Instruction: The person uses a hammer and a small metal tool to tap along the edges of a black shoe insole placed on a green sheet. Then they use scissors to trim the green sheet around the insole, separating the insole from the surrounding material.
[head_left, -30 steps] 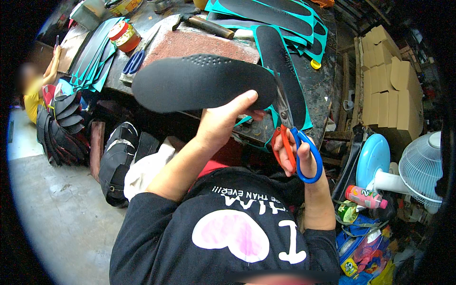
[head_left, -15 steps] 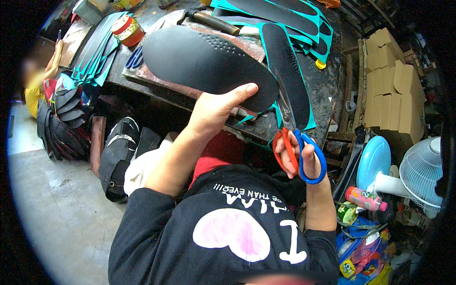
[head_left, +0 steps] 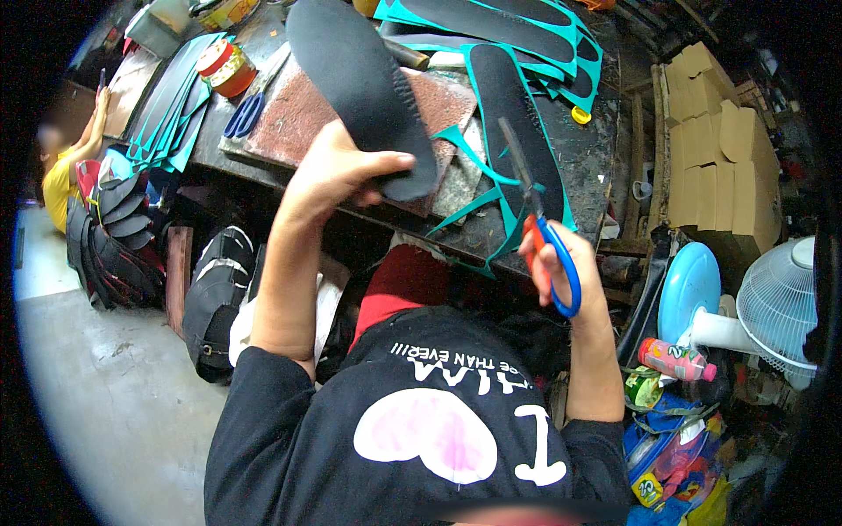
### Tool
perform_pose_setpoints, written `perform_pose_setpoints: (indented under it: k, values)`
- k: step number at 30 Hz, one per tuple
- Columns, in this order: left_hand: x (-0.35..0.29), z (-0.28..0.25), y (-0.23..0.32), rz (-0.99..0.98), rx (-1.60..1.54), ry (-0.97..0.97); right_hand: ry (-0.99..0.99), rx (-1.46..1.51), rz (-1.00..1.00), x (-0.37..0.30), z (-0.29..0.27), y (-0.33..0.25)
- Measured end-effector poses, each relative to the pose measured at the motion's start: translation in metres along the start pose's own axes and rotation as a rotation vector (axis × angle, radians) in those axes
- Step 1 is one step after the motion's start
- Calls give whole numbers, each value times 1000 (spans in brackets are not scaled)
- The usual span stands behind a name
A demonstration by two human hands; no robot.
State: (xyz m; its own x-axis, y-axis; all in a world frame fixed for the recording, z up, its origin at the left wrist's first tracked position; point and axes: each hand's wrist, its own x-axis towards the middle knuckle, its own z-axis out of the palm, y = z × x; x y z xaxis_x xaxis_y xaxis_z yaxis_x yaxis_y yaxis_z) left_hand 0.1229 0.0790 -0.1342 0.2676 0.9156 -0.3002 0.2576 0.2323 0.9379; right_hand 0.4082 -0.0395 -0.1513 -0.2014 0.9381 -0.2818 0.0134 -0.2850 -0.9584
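Observation:
My left hand (head_left: 329,171) grips a black insole (head_left: 351,70) by its narrow end, thumb on top, raised over the bench with its wide end pointing away. In my right hand (head_left: 568,254) is a pair of scissors (head_left: 526,180) with one red and one blue handle; my fingers are in the loops and the blades lie almost together, pointing away. Thin teal offcuts (head_left: 478,206) lie at the bench's near edge between my hands. Just beyond the scissors rests a black piece with teal edging (head_left: 509,96). A reddish-brown board (head_left: 285,114) is beneath the insole.
More teal-edged black sheets (head_left: 517,35) are piled at the far right, others (head_left: 171,110) at the left. A red-lidded jar (head_left: 226,68) stands near dark-blue scissor handles (head_left: 244,116). Cardboard boxes (head_left: 719,167) and a fan (head_left: 781,298) are right. A person in yellow (head_left: 63,184) is far left.
My left hand has moved left and swung the insole more upright, away from the scissors. The scissor blades have come closer together. Teal offcuts now show at the bench edge.

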Motion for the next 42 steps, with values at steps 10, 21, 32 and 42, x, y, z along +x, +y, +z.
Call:
perform_pose_setpoints:
  k: [10, 21, 32, 42]
  values:
    - [33, 25, 28, 964, 1186, 677, 259, -88, -258, -12, -39, 2]
    - [146, 109, 96, 1031, 1531, -425, 394, -66, -247, -51, -43, 11]
    - [20, 75, 44, 654, 56, 97, 275, 205, -467, -14, 2, 10]
    - [-41, 98, 1, 131, -535, -258, 431, -138, -368, 1, 28, 6]
